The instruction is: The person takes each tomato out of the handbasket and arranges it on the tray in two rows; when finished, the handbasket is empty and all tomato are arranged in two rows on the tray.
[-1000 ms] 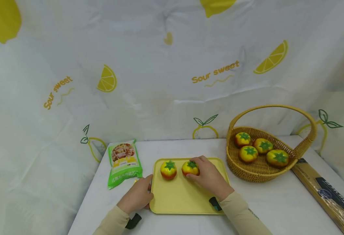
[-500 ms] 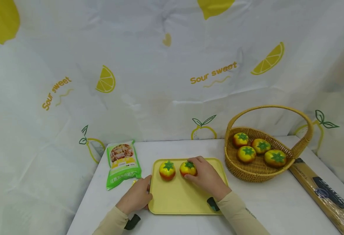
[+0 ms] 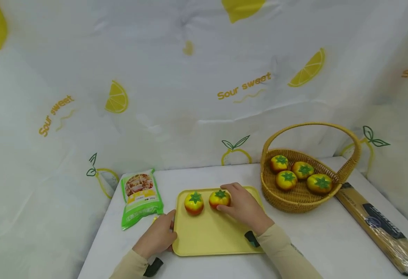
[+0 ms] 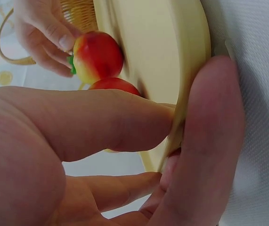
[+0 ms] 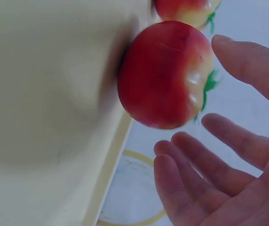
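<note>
**Two persimmons on the tray, one hand at each side**

Far left on the white table (image 3: 322,248) lies the green snack packet (image 3: 140,197), just beside the yellow tray's (image 3: 214,240) left edge but apart from it. Next comes the left hand (image 3: 156,237), clamping the tray's near-left rim (image 4: 191,94): the wrist view shows the thumb on top and the fingers curled under the lip. That is a firm pinch, and a good one for keeping the tray from sliding.

On the tray's far half sit two toy persimmons side by side. The left persimmon (image 3: 194,203) stands free. The right persimmon (image 3: 219,198) rests on the tray with the right hand (image 3: 246,207) cupped about its right side. In the right wrist view the fingers (image 5: 247,70) are spread and relaxed, with a gap to the fruit (image 5: 165,75), so the hand is wide and grips nothing; from the left wrist view the fingertips look to be just at its skin.

To do this well, I'd judge, the hand should stay low and move straight to the right, so the round fruit is not nudged into its neighbour.

Room? The tray's near half is bare yellow. To the right the wicker basket (image 3: 294,201) sits near the tray's far-right corner, four more persimmons inside, its tall handle (image 3: 308,126) arching over. Far right, a long brown box (image 3: 381,228) runs along the table edge.
</note>
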The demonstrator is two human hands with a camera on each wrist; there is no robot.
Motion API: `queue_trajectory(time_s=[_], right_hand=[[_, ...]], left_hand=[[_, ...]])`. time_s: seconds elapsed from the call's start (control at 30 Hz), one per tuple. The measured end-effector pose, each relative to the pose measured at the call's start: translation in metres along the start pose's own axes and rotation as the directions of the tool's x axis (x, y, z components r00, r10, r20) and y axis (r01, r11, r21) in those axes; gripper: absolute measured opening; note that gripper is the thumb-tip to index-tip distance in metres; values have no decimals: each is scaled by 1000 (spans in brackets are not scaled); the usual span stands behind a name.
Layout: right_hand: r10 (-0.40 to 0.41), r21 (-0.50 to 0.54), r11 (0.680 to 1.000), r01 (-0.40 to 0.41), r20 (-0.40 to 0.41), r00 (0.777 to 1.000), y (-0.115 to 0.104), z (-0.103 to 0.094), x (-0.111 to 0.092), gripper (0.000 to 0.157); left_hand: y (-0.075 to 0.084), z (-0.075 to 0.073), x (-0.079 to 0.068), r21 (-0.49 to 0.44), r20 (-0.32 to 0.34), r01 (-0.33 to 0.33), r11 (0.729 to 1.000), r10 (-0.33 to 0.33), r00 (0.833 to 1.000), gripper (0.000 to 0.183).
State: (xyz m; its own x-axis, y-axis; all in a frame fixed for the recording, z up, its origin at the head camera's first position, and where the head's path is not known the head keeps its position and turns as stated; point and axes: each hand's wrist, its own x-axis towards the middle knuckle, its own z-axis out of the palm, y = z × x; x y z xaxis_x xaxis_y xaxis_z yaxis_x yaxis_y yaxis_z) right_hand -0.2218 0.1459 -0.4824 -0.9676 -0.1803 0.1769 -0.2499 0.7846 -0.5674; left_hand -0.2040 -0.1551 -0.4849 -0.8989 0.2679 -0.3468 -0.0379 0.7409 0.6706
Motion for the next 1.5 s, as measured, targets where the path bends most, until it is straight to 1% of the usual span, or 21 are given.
queue_trajectory(time_s=[0.17, 0.23, 0.33, 0.4, 0.53, 0.63, 0.73, 0.83, 0.93, 1.03, 1.2, 1.5], right_hand=[[-50, 4, 999, 51, -38, 998, 1, -13, -5, 55], [-70, 4, 998, 70, -60, 996, 5, -22, -8, 53], [-85, -12, 996, 85, -108, 990, 17, -39, -14, 51], [-83, -32, 996, 80, -139, 987, 28, -52, -19, 51], [-68, -109, 993, 48, -195, 978, 56, -81, -31, 49], [-68, -159, 987, 27, -257, 964, 80, -102, -39, 50], [-35, -197, 980, -26, -300, 953, 105, -123, -45, 54], [30, -231, 968, -101, -292, 956, 131, -142, -51, 57], [109, -242, 956, -165, -231, 967, 151, -156, -55, 60], [169, -239, 948, -209, -177, 969, 163, -164, -59, 64], [223, -263, 933, -247, -118, 968, 171, -172, -58, 69], [283, -316, 904, -290, -66, 957, 175, -177, -53, 73]], left_hand=[[-5, 0, -3, 5, -10, -6, 1000, 6, 1000, 76], [-6, 0, -3, 8, -13, -7, 1000, 7, 1000, 76], [-7, -1, -3, 11, -18, -5, 1000, 6, 1000, 77], [-8, -2, -3, 17, -22, -6, 1000, 6, 1000, 77], [-9, -3, -4, 25, -21, -12, 1000, 13, 1000, 77], [-10, -3, -4, 28, -23, -13, 1000, 14, 1000, 77], [-10, -4, -4, 32, -23, -10, 999, 11, 1000, 77], [-11, -4, -3, 34, -17, -14, 999, 15, 1000, 77], [-10, -4, -3, 29, -13, -18, 999, 18, 1000, 78], [-9, -4, -2, 25, -10, -20, 999, 21, 1000, 78], [-7, -4, -2, 31, -5, -19, 999, 19, 1000, 78], [-4, 0, -1, 34, -3, -23, 999, 24, 1000, 78]])
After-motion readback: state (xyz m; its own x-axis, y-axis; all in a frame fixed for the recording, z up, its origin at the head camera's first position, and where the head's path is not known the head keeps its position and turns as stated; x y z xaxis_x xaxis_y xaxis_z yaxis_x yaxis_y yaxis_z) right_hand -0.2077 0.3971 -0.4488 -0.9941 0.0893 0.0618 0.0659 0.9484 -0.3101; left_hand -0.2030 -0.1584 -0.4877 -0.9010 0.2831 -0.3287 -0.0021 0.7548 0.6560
